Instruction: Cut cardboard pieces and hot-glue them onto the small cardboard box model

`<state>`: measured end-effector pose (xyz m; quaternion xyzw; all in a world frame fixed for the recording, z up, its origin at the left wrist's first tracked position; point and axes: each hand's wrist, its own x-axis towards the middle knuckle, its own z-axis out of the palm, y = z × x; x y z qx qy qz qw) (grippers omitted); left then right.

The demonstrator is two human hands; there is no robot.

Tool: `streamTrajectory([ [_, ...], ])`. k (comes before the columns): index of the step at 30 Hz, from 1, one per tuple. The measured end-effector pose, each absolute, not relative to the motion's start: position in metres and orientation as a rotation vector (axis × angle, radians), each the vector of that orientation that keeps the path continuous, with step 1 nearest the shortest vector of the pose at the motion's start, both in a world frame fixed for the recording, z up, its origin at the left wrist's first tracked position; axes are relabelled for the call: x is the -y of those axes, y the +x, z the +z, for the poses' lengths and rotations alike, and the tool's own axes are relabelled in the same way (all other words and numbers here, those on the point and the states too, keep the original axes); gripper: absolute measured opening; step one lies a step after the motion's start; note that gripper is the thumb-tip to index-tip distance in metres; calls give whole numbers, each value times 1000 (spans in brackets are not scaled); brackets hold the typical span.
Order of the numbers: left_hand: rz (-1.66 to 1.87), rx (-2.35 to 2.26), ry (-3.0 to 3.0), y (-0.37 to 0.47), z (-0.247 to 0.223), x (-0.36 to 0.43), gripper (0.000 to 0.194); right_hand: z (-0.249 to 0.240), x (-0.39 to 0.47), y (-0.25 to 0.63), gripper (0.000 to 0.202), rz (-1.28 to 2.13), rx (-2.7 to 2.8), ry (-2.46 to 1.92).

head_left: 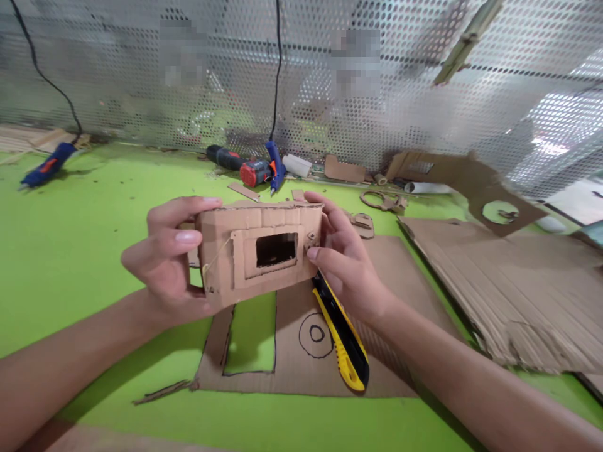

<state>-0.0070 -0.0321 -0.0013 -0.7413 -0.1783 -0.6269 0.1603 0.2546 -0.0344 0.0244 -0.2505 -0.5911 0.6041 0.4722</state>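
- The left hand (pixel 172 251) is grasping the left end of a cardboard box (pixel 249 256).
- The right hand (pixel 346 267) is gripping its right end.
- The box is being held above a marked cardboard sheet (pixel 294 364) on the green table (pixel 75 251).
- A yellow cutter (pixel 343 342) is lying on the sheet's near part.

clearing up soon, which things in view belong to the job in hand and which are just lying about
Likely belonging:
windowed cardboard piece, held by left hand and right hand
yellow cutter
marked cardboard sheet

Likely lying about:
drill
middle blue glue gun
far-left blue glue gun
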Motion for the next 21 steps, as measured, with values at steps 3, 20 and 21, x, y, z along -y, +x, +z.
streamTrajectory([
  [3, -1762, 488, -2122, -6, 1, 34, 99, 26, 34, 254, 74, 1479, 1451, -649],
  [20, -1772, 434, -2119, -6, 4, 30, 106, 32, 36, 254, 78, 1541, 1388, -672],
  [21, -1772, 436, -2120, -6, 3, 30, 106, 32, 36, 254, 77, 1541, 1383, -670],
])
